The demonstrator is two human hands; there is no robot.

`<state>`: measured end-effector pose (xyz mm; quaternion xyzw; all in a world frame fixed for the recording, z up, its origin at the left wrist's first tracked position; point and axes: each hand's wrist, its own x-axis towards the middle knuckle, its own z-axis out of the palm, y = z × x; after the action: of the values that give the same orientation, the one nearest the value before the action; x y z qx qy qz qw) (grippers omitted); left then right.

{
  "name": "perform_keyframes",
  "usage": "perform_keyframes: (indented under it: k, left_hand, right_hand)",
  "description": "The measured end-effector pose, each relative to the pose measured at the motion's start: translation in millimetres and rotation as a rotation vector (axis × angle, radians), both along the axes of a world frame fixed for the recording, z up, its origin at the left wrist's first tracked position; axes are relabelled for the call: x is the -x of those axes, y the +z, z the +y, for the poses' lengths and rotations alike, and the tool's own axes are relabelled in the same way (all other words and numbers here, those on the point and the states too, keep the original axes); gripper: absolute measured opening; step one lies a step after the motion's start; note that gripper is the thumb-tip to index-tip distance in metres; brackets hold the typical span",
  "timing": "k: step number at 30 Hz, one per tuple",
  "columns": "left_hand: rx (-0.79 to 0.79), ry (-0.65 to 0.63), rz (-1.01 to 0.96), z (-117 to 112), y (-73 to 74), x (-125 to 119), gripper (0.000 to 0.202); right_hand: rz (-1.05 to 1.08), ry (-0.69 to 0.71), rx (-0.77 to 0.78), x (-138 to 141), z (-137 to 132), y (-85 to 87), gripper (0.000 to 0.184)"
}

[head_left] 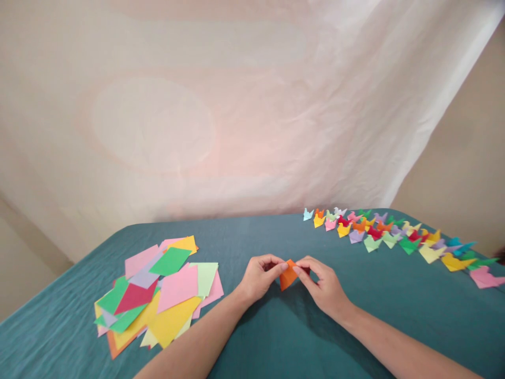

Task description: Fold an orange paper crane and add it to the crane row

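Note:
A small folded piece of orange origami paper (289, 277) is held up between my two hands, just over the table. On its left edge, my left hand (263, 275) pinches it between thumb and fingers. My right hand (320, 281) grips the upper right edge in the same way, thumb in front. The paper narrows to a point at the top and another lower down. My fingertips hide parts of both its sides.
Loose coloured paper squares (177, 288) lie in an overlapping pile at the left. Several rows of small folded paper birds (373, 243) stand along the right. A teal cloth (252, 237) covers the table, and a pale sheet (252, 116) hangs behind it.

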<state>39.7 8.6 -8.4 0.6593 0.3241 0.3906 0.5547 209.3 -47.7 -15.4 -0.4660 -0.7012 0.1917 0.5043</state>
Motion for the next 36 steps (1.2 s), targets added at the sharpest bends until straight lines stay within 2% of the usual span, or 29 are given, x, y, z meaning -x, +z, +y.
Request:
perform_keyframes:
  k: [4, 12, 19, 23, 30, 36]
  left_hand:
    - [-0.069, -0.005, 0.025, -0.3, 1.0, 1.6, 0.030]
    - [-0.204, 0.019, 0.079, -2.9, 7.1, 2.1, 0.025]
    - [-0.162, 0.036, 0.057, -2.6, 4.4, -0.7, 0.025]
    - [-0.170, 0.040, 0.070, -4.9, 7.2, -1.9, 0.021]
    - [-0.110, 0.028, 0.027, -11.6, 10.8, -5.3, 0.023]
    - [-0.042, 0.012, -0.046, -11.5, 11.3, -6.1, 0.027]
  right_hand:
    - [-0.004, 0.007, -0.024, 0.7, -1.3, 1.5, 0.015]
    - [-0.016, 0.011, 0.045, -0.6, 1.0, 1.8, 0.020]
    - [0.080, -0.060, 0.079, -2.2, 3.9, -4.0, 0.021]
    - [0.067, -0.078, 0.077, -3.7, 5.4, -5.2, 0.020]
    - [0.015, -0.036, -0.004, 1.2, -1.2, -0.8, 0.017]
    - [-0.012, -0.079, -0.045, 0.5, -1.7, -3.3, 0.014]
